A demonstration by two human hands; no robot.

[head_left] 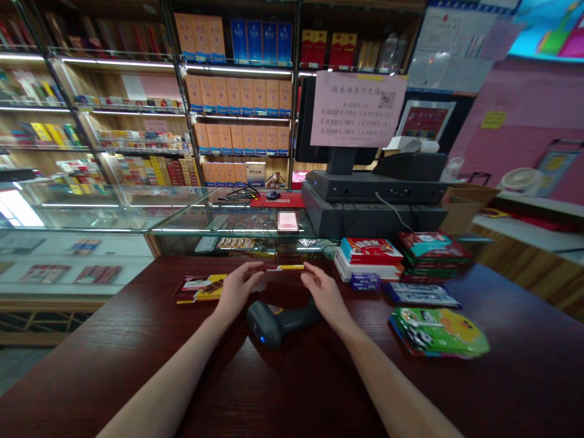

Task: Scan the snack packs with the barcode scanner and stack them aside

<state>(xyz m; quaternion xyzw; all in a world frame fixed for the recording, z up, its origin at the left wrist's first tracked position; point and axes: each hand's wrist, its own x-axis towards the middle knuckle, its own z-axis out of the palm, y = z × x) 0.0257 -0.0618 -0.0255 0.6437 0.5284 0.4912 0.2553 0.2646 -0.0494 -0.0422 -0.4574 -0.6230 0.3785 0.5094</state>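
Slim packet (283,267): red and yellow bands. Barcode scanner (274,322): dark grey, orange trim, blue light. Counter top (91,371): dark red-brown, fine wood grain. Flat bags (438,333): green, black-and-white panda pattern, yellow patch. Stacked packs (370,250): red, blue edge. Wall notice (358,109): pale pink, dark print. Shelved boxes (237,139): orange.

We find the counter (91,365) nearest us. On it, a barcode scanner (274,325) lies between our left hand (237,292) and right hand (323,295), which hold a slim packet (285,267) beyond it. Chocolate bars (201,288) lie left of the scanner; stacked snack packets (433,331) lie right. Behind the counter stands a glass display case (91,207), with a cash register (374,188) to its right.
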